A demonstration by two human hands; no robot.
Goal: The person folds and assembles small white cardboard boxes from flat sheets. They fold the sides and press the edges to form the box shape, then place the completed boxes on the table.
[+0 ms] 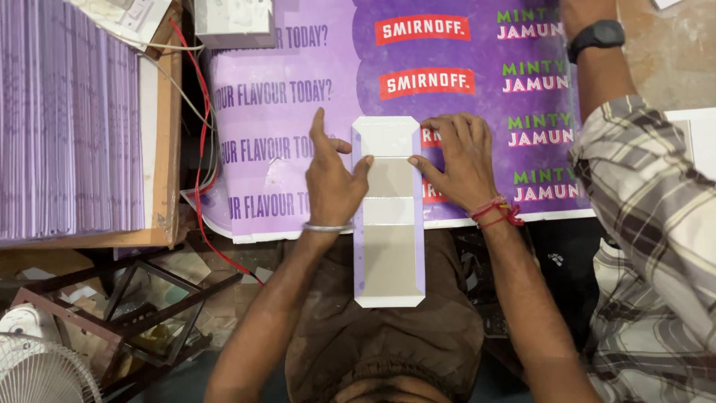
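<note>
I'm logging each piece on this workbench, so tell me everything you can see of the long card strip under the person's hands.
The card strip is a long, narrow flat piece, greyish-white down its middle with thin lilac borders along both long sides and clipped corners at each end. Cross creases divide it into panels. It looks like printed cardboard, lying plain side up. It lies lengthwise away from the person, far end on the purple printed sheet, near end overhanging toward the lap. The left hand presses its left edge, the right hand its right edge.

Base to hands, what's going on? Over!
Left hand and right hand pressing flat on card strip. Strip overhangs purple sheet. Co-worker's arm at right, clear of strip.
</note>
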